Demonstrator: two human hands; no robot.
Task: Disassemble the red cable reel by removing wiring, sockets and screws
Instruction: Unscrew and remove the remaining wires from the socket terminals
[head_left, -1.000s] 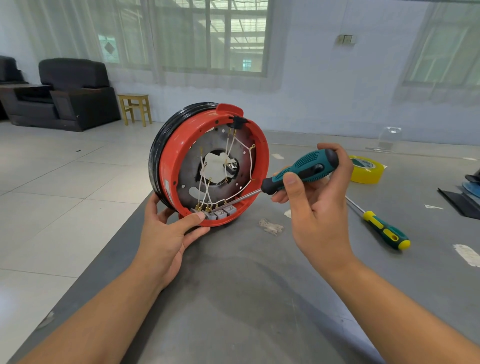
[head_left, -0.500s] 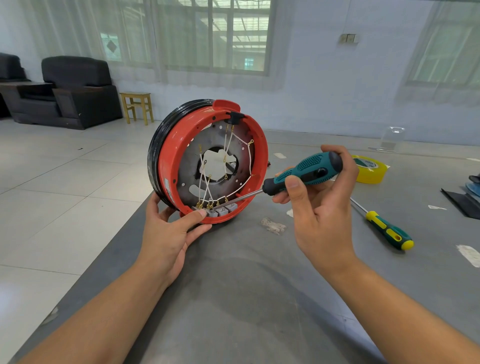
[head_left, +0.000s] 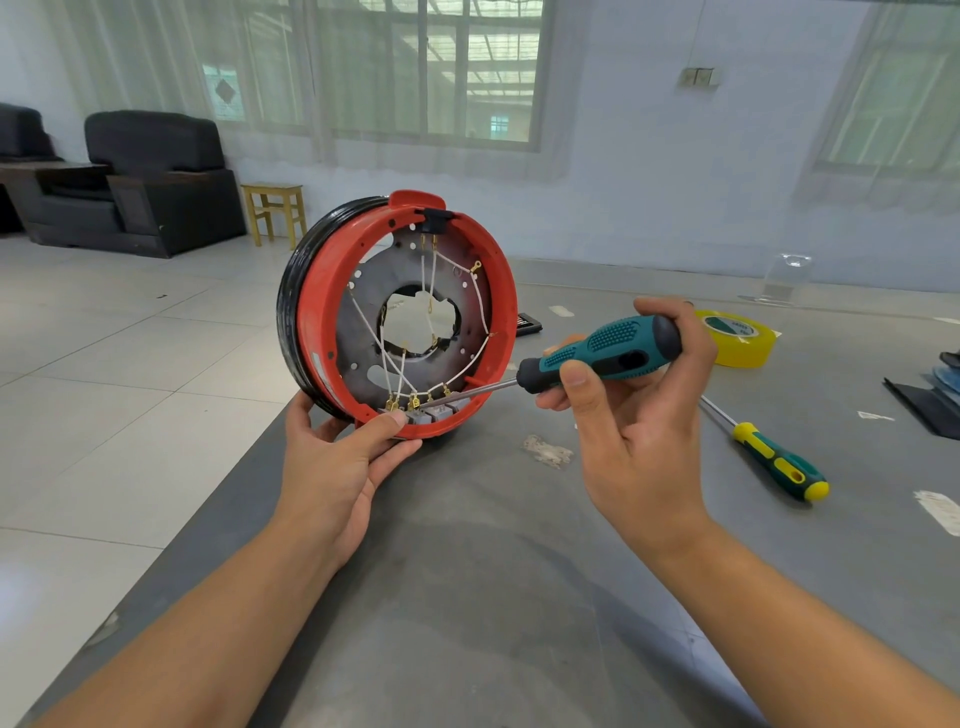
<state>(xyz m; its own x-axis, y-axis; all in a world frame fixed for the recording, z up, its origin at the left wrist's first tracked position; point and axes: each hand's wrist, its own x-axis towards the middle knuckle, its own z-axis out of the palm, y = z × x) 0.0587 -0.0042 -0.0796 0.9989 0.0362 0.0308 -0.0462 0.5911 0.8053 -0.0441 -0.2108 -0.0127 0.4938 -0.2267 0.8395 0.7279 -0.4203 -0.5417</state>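
The red cable reel (head_left: 317, 332) stands on edge at the table's left rim, its open side facing me, with black cable wound round its back. Inside, thin white wires (head_left: 480, 306) run to brass terminals and grey socket blocks (head_left: 436, 414) at the bottom. My left hand (head_left: 332, 462) grips the reel's lower rim, thumb against the grey blocks. My right hand (head_left: 644, 415) holds a teal-handled screwdriver (head_left: 602, 351); its metal tip rests at the terminals by the grey blocks.
On the grey table (head_left: 467, 597) lie a yellow-and-green screwdriver (head_left: 774, 457), a yellow tape roll (head_left: 737, 338), a small crumpled scrap (head_left: 545, 449) and dark parts (head_left: 930, 400) at the right edge. Tiled floor, black armchairs (head_left: 150, 182) and a stool (head_left: 275, 208) lie to the left.
The reel, both hands and the screwdriver tip keep nearly the same pose; the reel has turned slightly and the view has shifted a little.
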